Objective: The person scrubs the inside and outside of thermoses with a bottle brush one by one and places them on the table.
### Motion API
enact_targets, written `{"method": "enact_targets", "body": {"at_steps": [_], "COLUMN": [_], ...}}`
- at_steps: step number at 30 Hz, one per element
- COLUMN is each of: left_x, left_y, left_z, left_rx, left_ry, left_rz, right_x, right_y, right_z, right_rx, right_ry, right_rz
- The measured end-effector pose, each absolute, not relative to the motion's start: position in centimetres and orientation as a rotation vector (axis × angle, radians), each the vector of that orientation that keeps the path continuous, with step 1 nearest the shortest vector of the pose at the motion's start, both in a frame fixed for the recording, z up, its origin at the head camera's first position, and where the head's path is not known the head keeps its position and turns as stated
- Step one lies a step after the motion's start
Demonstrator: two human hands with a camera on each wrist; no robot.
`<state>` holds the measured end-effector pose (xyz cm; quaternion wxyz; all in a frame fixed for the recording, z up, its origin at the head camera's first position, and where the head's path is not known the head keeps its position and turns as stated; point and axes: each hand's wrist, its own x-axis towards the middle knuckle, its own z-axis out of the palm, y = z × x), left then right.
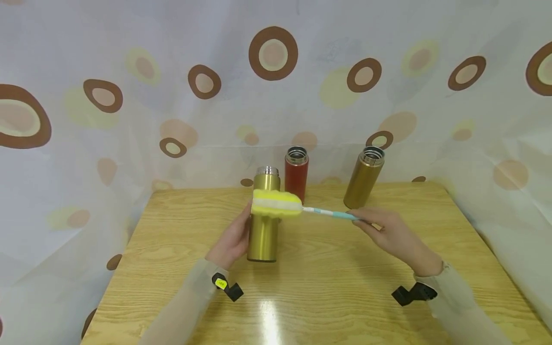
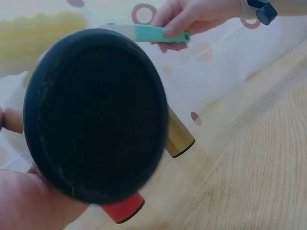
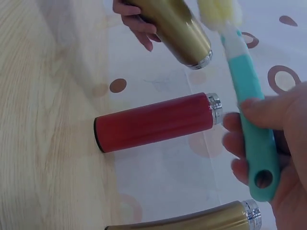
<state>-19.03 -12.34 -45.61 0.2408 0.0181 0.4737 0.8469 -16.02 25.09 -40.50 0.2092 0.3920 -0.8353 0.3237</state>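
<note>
My left hand [image 1: 235,239] grips a gold flask [image 1: 263,235] around its body, over the middle of the wooden table [image 1: 172,268]. Its steel mouth is uncapped, and its dark base [image 2: 96,115] fills the left wrist view. My right hand [image 1: 375,225] pinches the teal handle [image 3: 254,129] of a bottle brush. The brush's yellow and white sponge head [image 1: 276,203] lies across the flask's upper body, outside it and below the mouth. In the right wrist view the sponge [image 3: 218,12] sits beside the flask's rim [image 3: 199,60].
A red flask [image 1: 296,172] and a second gold flask [image 1: 364,177] stand uncapped at the table's back edge. A curtain [image 1: 276,96] with brown rings encloses the table at the back and both sides. Bare wood lies in front of my hands.
</note>
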Motion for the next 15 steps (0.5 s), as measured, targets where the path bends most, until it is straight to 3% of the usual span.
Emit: {"method": "enact_targets", "body": {"at_steps": [7, 15], "left_x": [-18.9, -18.8], "left_y": [-12.2, -12.4], "left_z": [-45.6, -45.9], "left_rx": [0.152, 0.148], "left_ry": [1.353, 1.242], "left_rz": [2.259, 2.281], "right_x": [-16.6, -16.7], "right_y": [24.3, 23.9], "right_z": [-39.8, -39.8], "right_rx": [0.922, 0.914], "right_ry": [-2.293, -2.292], "right_rz": [0.871, 0.832]}}
